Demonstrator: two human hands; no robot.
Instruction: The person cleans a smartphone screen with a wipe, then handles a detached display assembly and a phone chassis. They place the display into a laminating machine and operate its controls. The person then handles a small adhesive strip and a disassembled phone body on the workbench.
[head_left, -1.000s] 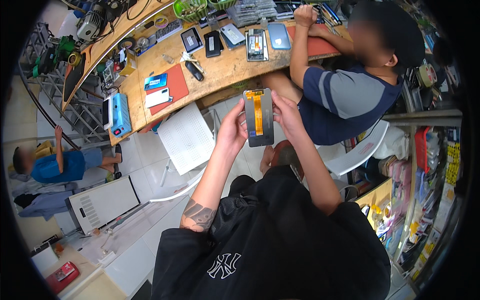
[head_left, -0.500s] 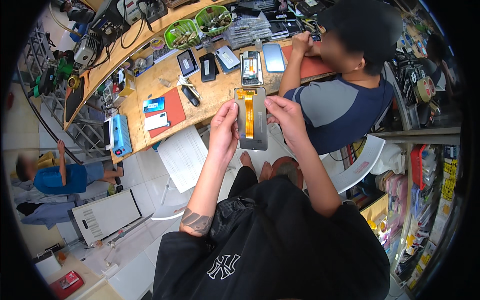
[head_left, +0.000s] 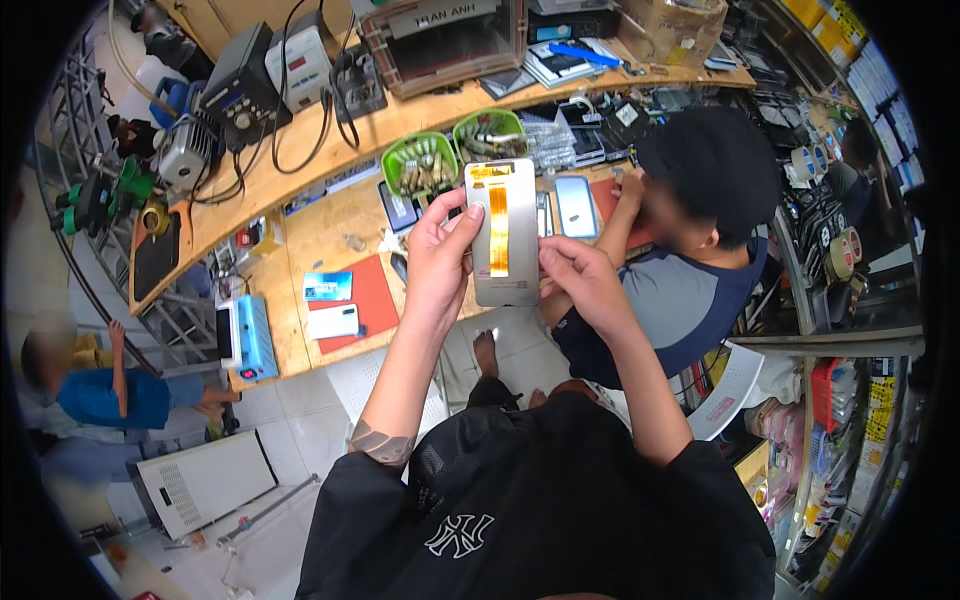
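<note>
Between my two hands I hold up a phone screen panel, its grey back facing me and an orange flex cable running down it. My left hand pinches the panel's left edge, the thumb lying on the back near the upper part. Lower on the opposite edge, my right hand grips with thumb and fingers. The panel is upright and in front of the wooden workbench, hiding part of the phones lying there.
A person in a black cap sits at the bench on the right. Green baskets of small parts, a red mat with a white phone, and a blue machine stand on the bench. A white chair is below.
The view has tilted up, showing more of the upper shelf. My right hand has slid lower along the panel's edge, and the left thumb lies further onto its back.
</note>
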